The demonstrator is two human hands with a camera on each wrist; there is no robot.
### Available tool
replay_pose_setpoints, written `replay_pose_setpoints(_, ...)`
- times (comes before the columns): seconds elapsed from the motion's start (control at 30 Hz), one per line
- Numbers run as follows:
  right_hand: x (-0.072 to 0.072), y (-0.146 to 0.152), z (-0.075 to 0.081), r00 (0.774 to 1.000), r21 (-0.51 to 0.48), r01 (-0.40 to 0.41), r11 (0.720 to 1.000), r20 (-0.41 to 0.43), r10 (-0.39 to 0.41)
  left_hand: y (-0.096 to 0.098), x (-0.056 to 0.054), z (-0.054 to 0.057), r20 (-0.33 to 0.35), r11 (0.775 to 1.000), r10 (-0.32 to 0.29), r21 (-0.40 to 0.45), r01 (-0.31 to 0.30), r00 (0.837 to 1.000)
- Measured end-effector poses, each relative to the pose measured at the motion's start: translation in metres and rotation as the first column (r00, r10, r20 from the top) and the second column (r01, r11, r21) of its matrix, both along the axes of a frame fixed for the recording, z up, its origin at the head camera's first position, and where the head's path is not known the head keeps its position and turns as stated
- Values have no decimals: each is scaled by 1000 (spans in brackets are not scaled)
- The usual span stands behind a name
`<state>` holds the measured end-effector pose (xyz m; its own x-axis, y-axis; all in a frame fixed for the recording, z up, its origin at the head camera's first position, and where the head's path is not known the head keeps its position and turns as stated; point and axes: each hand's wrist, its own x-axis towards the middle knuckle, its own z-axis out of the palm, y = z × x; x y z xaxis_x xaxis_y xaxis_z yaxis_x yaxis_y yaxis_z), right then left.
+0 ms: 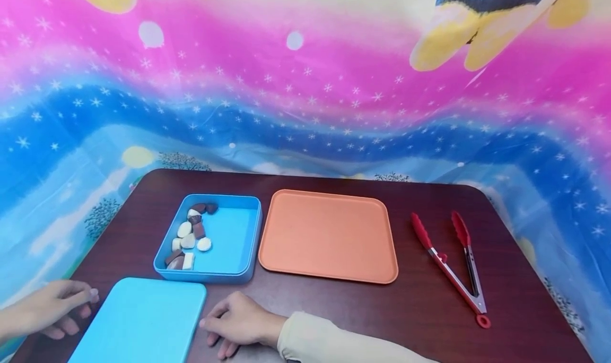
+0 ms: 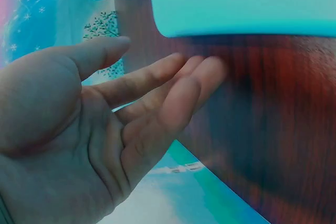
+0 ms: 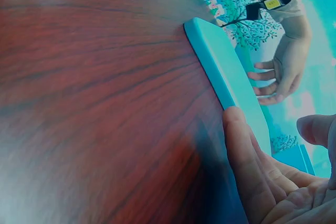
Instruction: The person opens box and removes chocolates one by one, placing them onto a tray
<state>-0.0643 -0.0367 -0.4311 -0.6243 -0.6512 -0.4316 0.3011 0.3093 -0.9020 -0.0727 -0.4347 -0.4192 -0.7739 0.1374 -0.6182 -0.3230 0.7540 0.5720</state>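
A light blue flat lid (image 1: 143,320) lies on the table's near left part. To its left is my left hand (image 1: 57,307), fingers loosely bent and nothing in them; in the left wrist view the palm (image 2: 58,129) shows, with a gap between the fingertips and the lid. On the other side, my right hand (image 1: 243,320) is at the lid's right edge. The right wrist view shows its fingers (image 3: 244,156) lying along that edge, the thumb held apart. Behind the lid stands a blue box (image 1: 231,241) with several brown and white chocolate-like pieces (image 1: 184,229) along its left side.
An orange tray (image 1: 329,235) lies to the right of the box. Farther right, red-tipped metal tongs (image 1: 453,279) lie spread on the dark wooden table (image 1: 348,310). A patterned pink and blue cloth (image 1: 286,97) hangs around the table.
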Motion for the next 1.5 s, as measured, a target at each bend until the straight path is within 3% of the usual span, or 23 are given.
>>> replay_pose_setpoints(0.23,-3,23,1,998,7,-5,1000,-58,6,13,-13,6,-135,992,-7,-128,-11,991)
replay_pose_setpoints(0.4,-5,37,2,992,9,17,1000,-122,-16,21,-22,12,-244,990,-15,-138,-20,970)
replay_pose_setpoints(0.53,-4,47,3,986,7,25,1000,-164,-24,32,-27,18,-323,991,20,-117,-61,946)
replay_pose_setpoints(0.63,-3,54,5,981,1,18,1000,-193,-18,41,-29,23,-405,993,38,-89,-81,914)
replay_pose_setpoints(0.87,-7,72,10,961,-23,50,998,-271,-55,60,-39,32,-608,998,52,-1,-66,792)
replay_pose_setpoints(0.97,-8,81,12,957,-37,66,997,-280,-74,68,-43,31,-653,998,61,17,-65,755)
replay_pose_setpoints(1.07,-8,90,16,953,-47,82,996,-290,-92,75,-46,27,-660,997,64,14,-73,748)
replay_pose_setpoints(1.13,-9,95,18,949,-47,94,994,-298,-104,78,-49,24,-650,996,68,4,-85,757)
replay_pose_setpoints(1.37,-11,122,23,933,-20,132,991,-335,-131,91,-61,17,-596,995,87,6,-104,798)
replay_pose_setpoints(1.5,-12,147,24,900,-11,172,985,-405,-162,104,-71,14,-557,993,101,0,-122,824)
